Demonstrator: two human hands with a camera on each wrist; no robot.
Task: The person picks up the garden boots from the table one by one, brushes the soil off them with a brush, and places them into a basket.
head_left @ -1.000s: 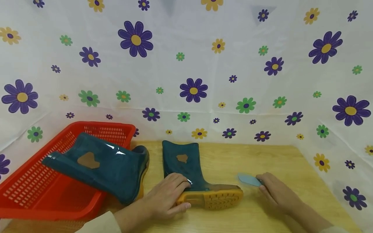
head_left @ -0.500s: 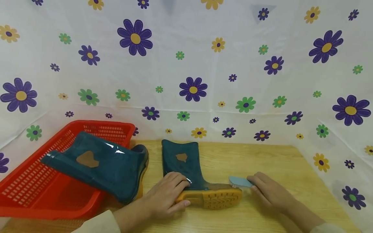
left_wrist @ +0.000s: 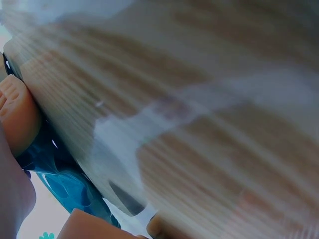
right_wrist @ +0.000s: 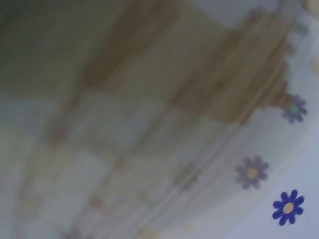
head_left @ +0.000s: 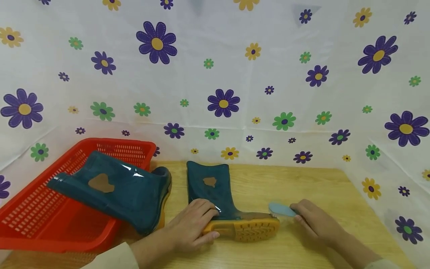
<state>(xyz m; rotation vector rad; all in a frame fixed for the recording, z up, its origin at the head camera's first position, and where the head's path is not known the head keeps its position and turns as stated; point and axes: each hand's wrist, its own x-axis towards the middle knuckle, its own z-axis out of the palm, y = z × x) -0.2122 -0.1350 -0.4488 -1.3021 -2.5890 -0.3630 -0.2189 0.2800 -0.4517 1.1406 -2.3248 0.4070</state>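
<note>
A dark teal rain boot [head_left: 209, 198] with a yellow sole lies on its side on the wooden table. My left hand [head_left: 191, 226] grips it around the heel, fingers over the upper and thumb by the sole. Brown patches mark its shaft and its toe. In my right hand [head_left: 317, 220] I hold a light blue brush [head_left: 280, 209] by its handle; its bristles are at the tip of the boot's toe. The left wrist view catches part of the teal boot [left_wrist: 70, 191] at the lower left. The right wrist view shows neither hand nor brush.
A red perforated basket [head_left: 97, 244] stands at the left. The second teal boot [head_left: 137, 194], with a brown patch on its shaft, lies across the basket's right side. Behind the table [head_left: 285, 179] hangs a white flowered cloth [head_left: 188, 82].
My right hand brought the brush left over the boot's toe, then drew it slightly back right to the toe's tip. The left hand and boot stay put.
</note>
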